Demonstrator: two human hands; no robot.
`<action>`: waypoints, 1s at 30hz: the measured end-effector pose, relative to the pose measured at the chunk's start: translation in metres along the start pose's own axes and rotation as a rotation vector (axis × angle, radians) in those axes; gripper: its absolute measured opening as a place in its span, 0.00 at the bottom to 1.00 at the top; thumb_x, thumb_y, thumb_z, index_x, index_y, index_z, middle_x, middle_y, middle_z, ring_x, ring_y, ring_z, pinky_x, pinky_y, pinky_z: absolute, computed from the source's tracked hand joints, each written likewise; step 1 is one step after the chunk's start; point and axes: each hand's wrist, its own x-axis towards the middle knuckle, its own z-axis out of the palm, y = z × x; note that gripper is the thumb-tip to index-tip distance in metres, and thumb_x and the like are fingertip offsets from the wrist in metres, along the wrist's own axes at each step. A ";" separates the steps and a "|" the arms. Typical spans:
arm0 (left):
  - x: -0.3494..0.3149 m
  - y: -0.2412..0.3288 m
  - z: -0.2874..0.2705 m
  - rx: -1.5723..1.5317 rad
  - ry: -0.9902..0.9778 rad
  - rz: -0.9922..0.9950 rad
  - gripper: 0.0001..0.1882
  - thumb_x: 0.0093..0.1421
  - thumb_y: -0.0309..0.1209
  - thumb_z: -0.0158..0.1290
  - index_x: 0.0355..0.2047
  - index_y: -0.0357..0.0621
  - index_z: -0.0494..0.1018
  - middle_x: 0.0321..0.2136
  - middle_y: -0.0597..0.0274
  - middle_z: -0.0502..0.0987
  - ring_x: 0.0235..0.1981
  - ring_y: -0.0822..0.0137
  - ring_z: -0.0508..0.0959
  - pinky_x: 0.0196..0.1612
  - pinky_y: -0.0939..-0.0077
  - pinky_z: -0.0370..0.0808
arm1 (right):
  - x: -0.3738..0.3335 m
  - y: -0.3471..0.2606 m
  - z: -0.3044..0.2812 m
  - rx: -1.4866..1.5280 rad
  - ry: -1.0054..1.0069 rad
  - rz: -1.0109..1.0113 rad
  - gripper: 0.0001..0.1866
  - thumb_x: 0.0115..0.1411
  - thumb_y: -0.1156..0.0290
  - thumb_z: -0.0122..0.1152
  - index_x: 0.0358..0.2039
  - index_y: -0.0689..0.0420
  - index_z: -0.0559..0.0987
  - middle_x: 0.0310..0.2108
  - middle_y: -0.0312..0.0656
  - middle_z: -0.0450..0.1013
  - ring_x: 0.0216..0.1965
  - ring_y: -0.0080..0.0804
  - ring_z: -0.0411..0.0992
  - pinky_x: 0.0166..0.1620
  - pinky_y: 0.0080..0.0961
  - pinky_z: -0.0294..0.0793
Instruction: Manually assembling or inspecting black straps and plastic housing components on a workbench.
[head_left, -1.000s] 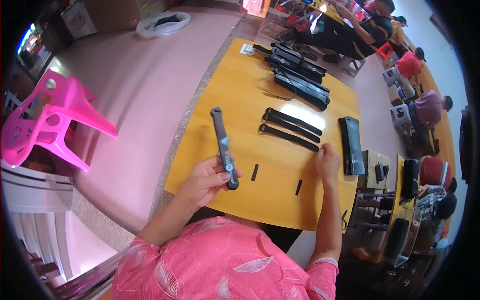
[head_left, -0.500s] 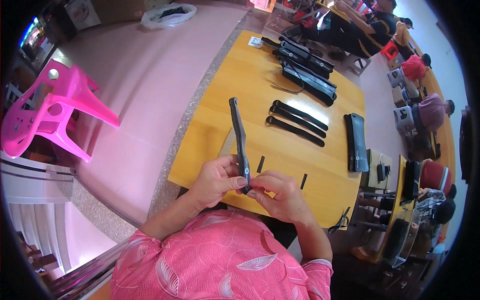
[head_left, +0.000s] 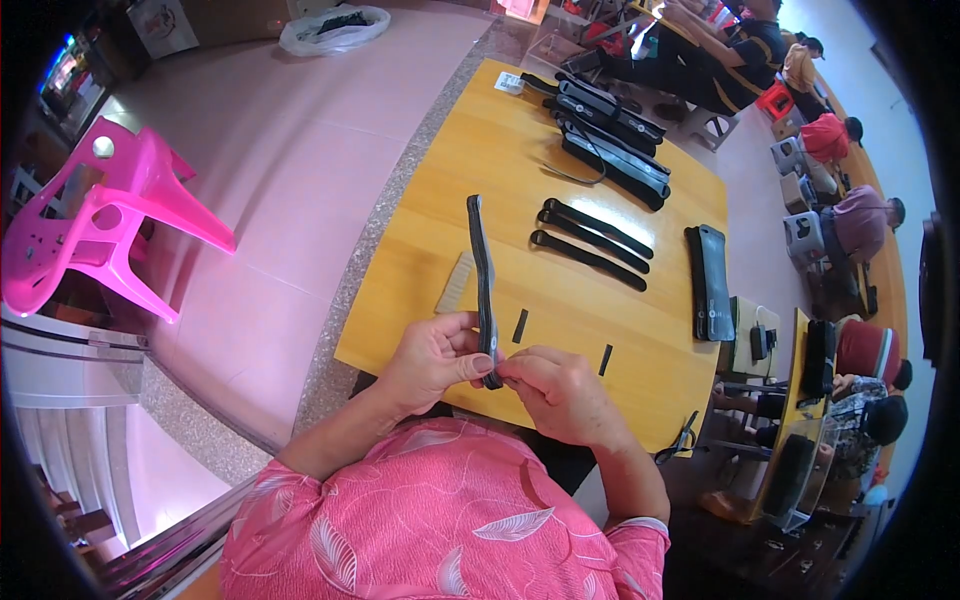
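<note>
1. The person wears a bright pink top of finely textured, slightly crinkled cloth.
2. White feather-like or leaf-like shapes with fine veins are scattered over it; one feather print lies slantwise on the right side of the front.
3. Thin, pale curving lines run between these shapes.
4. The left sleeve and the right sleeve are short; a pale edge shows at the right one's hem.
5. Both forearms are bare.

Yellow table, black straps, scissors
</note>
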 end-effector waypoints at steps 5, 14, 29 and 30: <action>0.001 0.001 0.001 -0.014 -0.003 0.023 0.22 0.57 0.26 0.59 0.50 0.33 0.67 0.34 0.60 0.78 0.33 0.73 0.78 0.32 0.83 0.75 | 0.002 -0.005 -0.003 -0.017 -0.008 -0.027 0.08 0.51 0.83 0.59 0.34 0.65 0.78 0.28 0.50 0.74 0.30 0.45 0.75 0.33 0.32 0.75; -0.002 0.002 0.000 0.056 0.024 0.010 0.22 0.58 0.27 0.59 0.50 0.34 0.67 0.33 0.62 0.77 0.32 0.74 0.77 0.32 0.83 0.74 | 0.008 -0.009 -0.006 -0.155 -0.097 -0.059 0.07 0.50 0.82 0.57 0.31 0.64 0.78 0.29 0.48 0.76 0.31 0.43 0.75 0.34 0.32 0.75; -0.001 -0.006 -0.005 0.134 -0.013 -0.005 0.19 0.58 0.27 0.59 0.48 0.34 0.67 0.34 0.63 0.76 0.33 0.74 0.76 0.36 0.80 0.75 | 0.012 -0.014 0.009 -0.573 -0.037 -0.266 0.05 0.42 0.79 0.57 0.21 0.59 0.70 0.19 0.42 0.67 0.23 0.39 0.70 0.25 0.34 0.69; -0.002 -0.004 -0.004 0.096 -0.028 -0.016 0.19 0.57 0.27 0.59 0.47 0.34 0.68 0.34 0.62 0.75 0.33 0.74 0.76 0.36 0.80 0.75 | 0.013 -0.012 0.008 -0.464 -0.004 -0.269 0.06 0.41 0.79 0.57 0.20 0.59 0.69 0.19 0.42 0.67 0.22 0.40 0.69 0.25 0.34 0.69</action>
